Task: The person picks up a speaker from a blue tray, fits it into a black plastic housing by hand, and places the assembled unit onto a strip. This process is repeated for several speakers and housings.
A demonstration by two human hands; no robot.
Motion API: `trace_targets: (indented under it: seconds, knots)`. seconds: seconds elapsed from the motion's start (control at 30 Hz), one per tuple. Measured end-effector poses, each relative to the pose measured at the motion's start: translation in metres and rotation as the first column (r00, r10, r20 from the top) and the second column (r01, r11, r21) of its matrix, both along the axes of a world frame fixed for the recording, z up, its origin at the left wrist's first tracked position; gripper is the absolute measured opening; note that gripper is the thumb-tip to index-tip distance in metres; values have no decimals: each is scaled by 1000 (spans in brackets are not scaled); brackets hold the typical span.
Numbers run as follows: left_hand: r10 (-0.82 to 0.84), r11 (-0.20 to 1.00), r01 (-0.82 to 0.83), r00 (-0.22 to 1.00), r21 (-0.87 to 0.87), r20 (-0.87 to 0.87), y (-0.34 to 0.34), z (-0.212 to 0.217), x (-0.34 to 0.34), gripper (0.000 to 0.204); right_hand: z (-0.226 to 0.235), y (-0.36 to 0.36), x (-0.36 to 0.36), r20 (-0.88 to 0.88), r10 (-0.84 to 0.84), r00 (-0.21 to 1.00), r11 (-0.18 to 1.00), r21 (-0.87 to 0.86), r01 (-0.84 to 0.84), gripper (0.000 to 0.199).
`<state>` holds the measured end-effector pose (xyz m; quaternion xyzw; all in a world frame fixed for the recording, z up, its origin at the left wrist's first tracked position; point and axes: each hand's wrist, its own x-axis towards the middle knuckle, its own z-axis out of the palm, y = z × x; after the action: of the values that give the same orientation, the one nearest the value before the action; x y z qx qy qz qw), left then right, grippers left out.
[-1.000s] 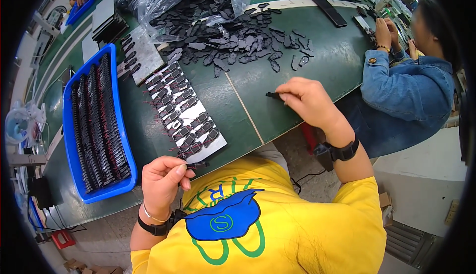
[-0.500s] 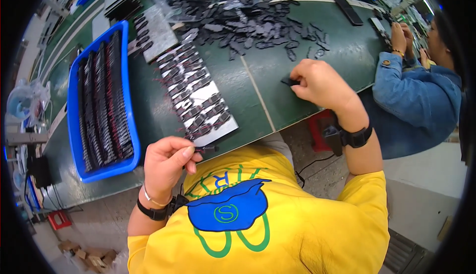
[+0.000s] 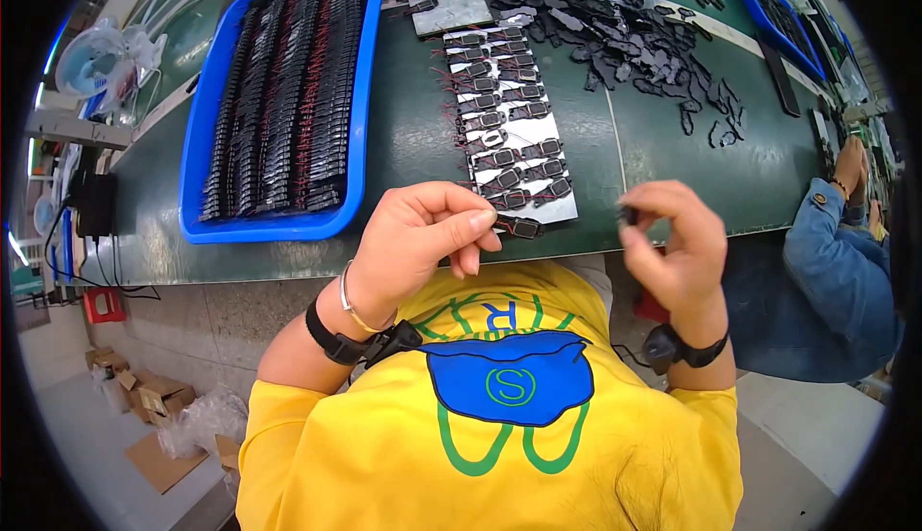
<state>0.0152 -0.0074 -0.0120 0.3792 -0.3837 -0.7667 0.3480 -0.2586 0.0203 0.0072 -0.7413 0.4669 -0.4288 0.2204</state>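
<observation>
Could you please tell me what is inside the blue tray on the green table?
The blue tray holds long packed rows of small black parts with red wires, running end to end. The tray floor beneath them is covered, so I cannot tell whether more layers lie underneath.

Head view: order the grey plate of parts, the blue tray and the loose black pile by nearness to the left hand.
From the left hand:
1. Grey plate of parts, just ahead, to its right.
2. Blue tray, ahead, to its left.
3. Loose black pile, far right across the table.
</observation>
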Motion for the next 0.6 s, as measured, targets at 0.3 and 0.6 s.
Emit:
trace_targets:
  seconds: [0.3, 0.6]
  knots:
    - [42, 999, -42, 997, 2, 71, 7, 6, 0, 13, 14, -7, 58, -232, 206, 951, 933, -246, -263, 34]
    - [70, 996, -68, 996, -51, 48, 8, 3, 5, 12, 4, -9, 59, -158, 172, 972, 946, -248, -208, 32]
